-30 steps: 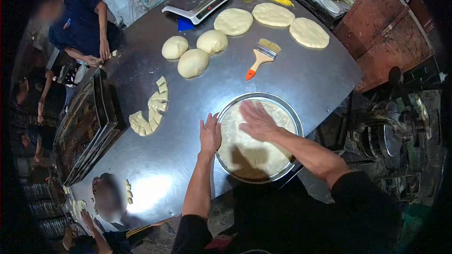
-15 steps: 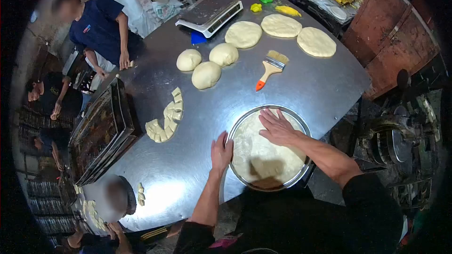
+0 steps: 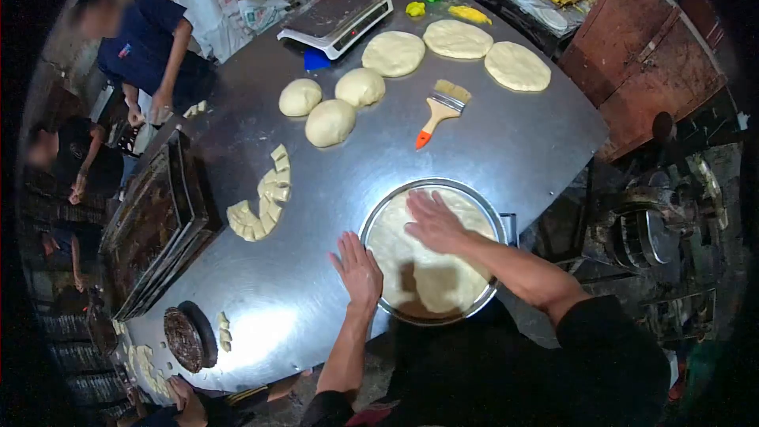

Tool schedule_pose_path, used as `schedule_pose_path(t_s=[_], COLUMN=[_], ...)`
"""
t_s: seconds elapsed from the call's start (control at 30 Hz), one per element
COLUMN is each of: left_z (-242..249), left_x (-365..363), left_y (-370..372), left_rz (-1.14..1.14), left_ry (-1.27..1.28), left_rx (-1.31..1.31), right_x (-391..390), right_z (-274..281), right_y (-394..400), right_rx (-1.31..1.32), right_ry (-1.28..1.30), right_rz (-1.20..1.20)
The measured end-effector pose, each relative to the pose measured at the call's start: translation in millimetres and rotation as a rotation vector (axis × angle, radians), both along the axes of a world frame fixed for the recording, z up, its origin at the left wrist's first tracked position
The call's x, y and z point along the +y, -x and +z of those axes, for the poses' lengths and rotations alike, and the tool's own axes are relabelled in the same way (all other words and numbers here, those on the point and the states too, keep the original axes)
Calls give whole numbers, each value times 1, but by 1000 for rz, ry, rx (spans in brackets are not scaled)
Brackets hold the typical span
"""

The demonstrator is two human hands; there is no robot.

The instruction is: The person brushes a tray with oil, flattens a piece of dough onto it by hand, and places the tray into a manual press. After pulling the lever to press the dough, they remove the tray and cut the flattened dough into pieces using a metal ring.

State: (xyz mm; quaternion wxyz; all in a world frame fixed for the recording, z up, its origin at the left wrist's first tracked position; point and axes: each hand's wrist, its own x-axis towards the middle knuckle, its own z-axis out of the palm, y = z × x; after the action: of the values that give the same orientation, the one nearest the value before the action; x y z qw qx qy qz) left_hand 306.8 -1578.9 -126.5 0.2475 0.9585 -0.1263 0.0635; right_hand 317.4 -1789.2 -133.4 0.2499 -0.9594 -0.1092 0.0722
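A round metal pan (image 3: 504,231) sits at the near edge of the table, lined with a sheet of pale dough (image 3: 387,241). My right hand (image 3: 436,224) lies flat on the dough in the pan's far half, fingers stretched out. Against the pan's left rim rests my left hand (image 3: 361,273), its fingers extended and holding nothing. Beyond the pan is a wide brush (image 3: 439,114) with an orange-tipped handle. Farther off are three dough balls (image 3: 330,122) and three flattened dough rounds (image 3: 393,54). Cut dough pieces (image 3: 269,198) form a curve to the left.
A digital scale (image 3: 338,17) stands at the far side of the metal table (image 3: 490,142). Stacked dark trays (image 3: 154,225) and a dark round item (image 3: 183,338) are at the left. A co-worker in a blue shirt (image 3: 146,43) stands beyond; other people work along the left.
The view has shifted, moving everything slightly left. My right hand has slid a little left across the dough. My left fingers are more spread. The blue-shirted co-worker's hands have moved.
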Motion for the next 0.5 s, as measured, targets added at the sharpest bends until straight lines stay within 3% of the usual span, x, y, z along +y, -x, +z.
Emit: schedule_pose_path(t_s=[0.03, 0.07, 0.13, 0.17, 0.2, 0.27, 0.33, 0.37, 0.4, 0.47, 0.5], left_z=[0, -9, -18, -25, -33, -28, -4, 20, 22, 18, 2], left_x=[-7, -17, -46, -49, -50, -50, -30, -24, -19, -5, 2], left_y=[6, -8, -28, -33, -32, -33, -40, -43, -55, -72, -76], left_rz=[-37, -282, -551, -504, -461, -425, -488, -320, -316, -249, -251], left_ry=[-146, -39, -153, -163, -175, -160, 36, 351, 352, 120, 100], left_rx=[-150, -84, -181, -146, -105, -124, 160, 372, 360, -35, 88], right_x=[-11, -20, -29, -33, -46, -44, -44, -51, -54, -43, -37], right_z=[2, 6, 4, 4, 8, 1, 2, 5, 6, 22, 21], right_y=[4, 5, 6, 6, 17, 7, 21, 15, 24, 8, -2], right_rx=[-36, -70, -25, 8, -80, 25, 51, 37, 36, 179, 178], right_ry=[21, 35, 16, -11, 147, 72, 53, 54, 197, 96, 180], right_rz=[71, 142, 83, 19, 138, 105, 75, 34, 96, 37, 48])
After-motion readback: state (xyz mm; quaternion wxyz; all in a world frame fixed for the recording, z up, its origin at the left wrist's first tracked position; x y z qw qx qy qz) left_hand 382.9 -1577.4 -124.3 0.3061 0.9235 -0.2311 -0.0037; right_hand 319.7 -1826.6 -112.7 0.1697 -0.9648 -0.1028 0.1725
